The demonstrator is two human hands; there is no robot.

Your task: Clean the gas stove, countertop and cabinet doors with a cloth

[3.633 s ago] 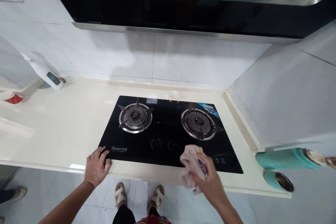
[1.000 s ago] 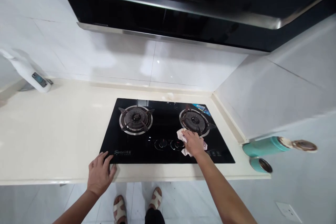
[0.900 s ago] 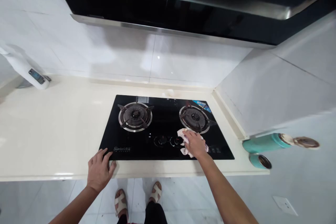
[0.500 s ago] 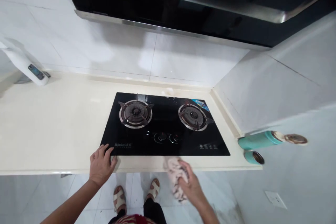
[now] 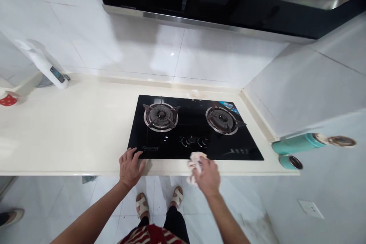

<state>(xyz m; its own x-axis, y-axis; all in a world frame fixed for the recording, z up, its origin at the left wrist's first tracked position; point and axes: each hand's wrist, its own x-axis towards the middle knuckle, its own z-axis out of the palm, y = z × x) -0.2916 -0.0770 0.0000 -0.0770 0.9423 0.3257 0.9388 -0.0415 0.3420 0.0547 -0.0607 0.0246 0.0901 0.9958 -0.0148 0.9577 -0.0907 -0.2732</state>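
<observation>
My right hand [image 5: 208,175] grips a crumpled pale pink cloth [image 5: 197,161] at the front edge of the black gas stove [image 5: 183,122]. Part of the cloth hangs below the counter edge. At the stove's front left corner lies my left hand [image 5: 131,166], fingers spread and fingertips touching the glass. The stove has two burners, a left one [image 5: 161,116] and a right one [image 5: 222,119], with two control knobs [image 5: 197,141] between them. Whitish residue [image 5: 196,93] and droplets mark its back edge.
A teal bottle [image 5: 299,143] and a teal cup [image 5: 290,162] stand at the counter's right end. A white spray-type bottle [image 5: 48,68] is at the back left, near a red dotted object [image 5: 8,100]. Overhead hangs a black range hood [image 5: 206,7]. Another person's foot [image 5: 13,216] shows at lower left.
My right hand has brought the cloth slightly up to the stove's front edge. The view has swung left, showing the red dotted object and another foot. My left hand stays at the corner.
</observation>
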